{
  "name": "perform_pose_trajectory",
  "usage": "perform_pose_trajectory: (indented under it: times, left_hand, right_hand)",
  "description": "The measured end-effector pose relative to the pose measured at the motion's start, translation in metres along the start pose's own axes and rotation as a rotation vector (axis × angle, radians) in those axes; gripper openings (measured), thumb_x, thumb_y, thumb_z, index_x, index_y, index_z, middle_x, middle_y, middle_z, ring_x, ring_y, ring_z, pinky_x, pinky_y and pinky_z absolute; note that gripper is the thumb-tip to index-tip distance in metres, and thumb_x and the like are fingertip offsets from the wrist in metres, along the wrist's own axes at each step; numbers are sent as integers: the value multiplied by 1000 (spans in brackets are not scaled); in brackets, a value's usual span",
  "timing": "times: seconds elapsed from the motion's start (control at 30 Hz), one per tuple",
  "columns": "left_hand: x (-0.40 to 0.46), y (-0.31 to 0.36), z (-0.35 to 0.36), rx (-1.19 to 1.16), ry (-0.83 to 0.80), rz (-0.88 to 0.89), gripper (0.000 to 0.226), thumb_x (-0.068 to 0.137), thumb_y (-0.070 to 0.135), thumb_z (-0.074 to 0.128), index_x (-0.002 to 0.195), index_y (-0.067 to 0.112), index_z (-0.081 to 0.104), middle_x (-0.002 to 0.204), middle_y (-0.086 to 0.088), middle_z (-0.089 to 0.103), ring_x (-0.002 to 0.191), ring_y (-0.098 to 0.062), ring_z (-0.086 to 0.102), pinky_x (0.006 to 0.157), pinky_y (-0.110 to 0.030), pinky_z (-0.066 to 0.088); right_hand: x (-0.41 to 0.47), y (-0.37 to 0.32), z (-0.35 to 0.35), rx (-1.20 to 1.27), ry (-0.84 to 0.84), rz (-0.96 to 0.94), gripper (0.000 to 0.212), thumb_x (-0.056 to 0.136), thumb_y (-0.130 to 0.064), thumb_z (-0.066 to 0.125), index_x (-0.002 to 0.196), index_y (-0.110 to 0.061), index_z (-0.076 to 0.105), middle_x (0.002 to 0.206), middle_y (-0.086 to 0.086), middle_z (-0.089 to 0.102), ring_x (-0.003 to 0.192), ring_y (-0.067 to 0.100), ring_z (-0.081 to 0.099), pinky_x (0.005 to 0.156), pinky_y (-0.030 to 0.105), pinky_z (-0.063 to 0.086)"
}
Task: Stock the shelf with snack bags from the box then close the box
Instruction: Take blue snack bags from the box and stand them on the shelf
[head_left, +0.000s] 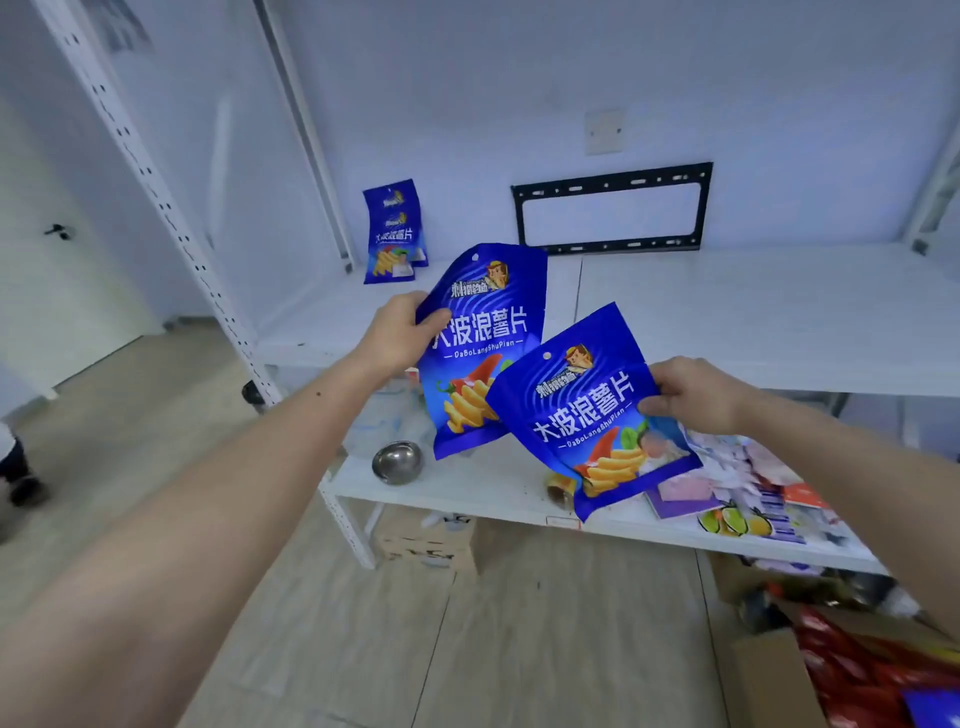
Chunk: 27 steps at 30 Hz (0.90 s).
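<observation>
1. Hands reach forward from the lower corners, both forearms bare and stretched toward the white shelf (753, 332).
2. Left hand (400, 332) pinches the left edge of one blue snack bag (483, 332), thumb on the printed front and fingers hidden behind; the bag is held nearly upright in the air before the shelf's front edge.
3. Right hand (691, 395) grips the right edge of a second blue snack bag (587, 410), thumb on its front and fingers curled behind; this bag tilts with its top toward the left and overlaps the lower right corner of the first.
4. Stocked bags (392, 234) of the same blue kind already stand at the back left of the shelf, leaning on the wall.
5. Black metal bracket (613, 208) is fixed to the wall behind the shelf.
6. Lower shelf (467, 488) carries a steel bowl (397, 462) and a heap of mixed packets (753, 493).
7. Cardboard box (779, 680) sits open on the floor at lower right, with red packets (862, 670) showing inside.
</observation>
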<state>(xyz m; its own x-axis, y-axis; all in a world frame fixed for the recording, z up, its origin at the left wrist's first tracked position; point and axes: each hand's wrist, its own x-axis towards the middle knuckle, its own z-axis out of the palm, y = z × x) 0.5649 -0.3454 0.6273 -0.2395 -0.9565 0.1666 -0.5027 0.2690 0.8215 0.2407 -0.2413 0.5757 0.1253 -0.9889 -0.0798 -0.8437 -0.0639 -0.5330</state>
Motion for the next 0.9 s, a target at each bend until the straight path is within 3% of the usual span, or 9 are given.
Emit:
perform_pose_trajectory:
  times: [0.23,0.43,0.6,0.77,0.9]
  left_hand:
    - [85,-51,-47,-110,95,-48,30,95,32,59,116,10,55,107,-5,70,87,-18,70,67,-33,57]
    - [177,-75,-94,-159,187,-95,38,93,34,61,117,6,57,105,-8,71,84,-19,70,72,-35,58]
    - [248,-110,-122,-164,257,-126,42,91,38,62,118,6,57,106,-7,71,89,-22,70,74,-35,57]
    - [320,-156,-143,-169,264,-141,40,92,37,61,117,6,58,108,-10,70,88,-22,69,67,-30,55]
    - [385,-195,-162,-170,233,-143,37,93,34,60,116,5,58,109,-11,69,84,-21,67,65,-28,54]
  right_hand:
    - [130,-33,-3,29,7,-68,29,94,-23,60,120,-12,56,112,-1,64,96,13,60,67,20,47]
    - [251,-66,-35,110,-10,-123,32,93,-21,60,123,-10,54,118,1,62,110,18,60,81,32,54]
    - [335,-85,-37,128,-26,-128,35,93,-20,60,126,-10,54,117,2,61,106,14,58,69,22,51]
    - [406,-99,-22,120,-41,-99,34,93,-18,59,126,-10,54,113,1,62,101,13,57,67,20,48]
    - [461,-113,-11,173,-20,-56,28,93,-17,60,120,-12,57,106,-1,64,85,7,60,58,12,45]
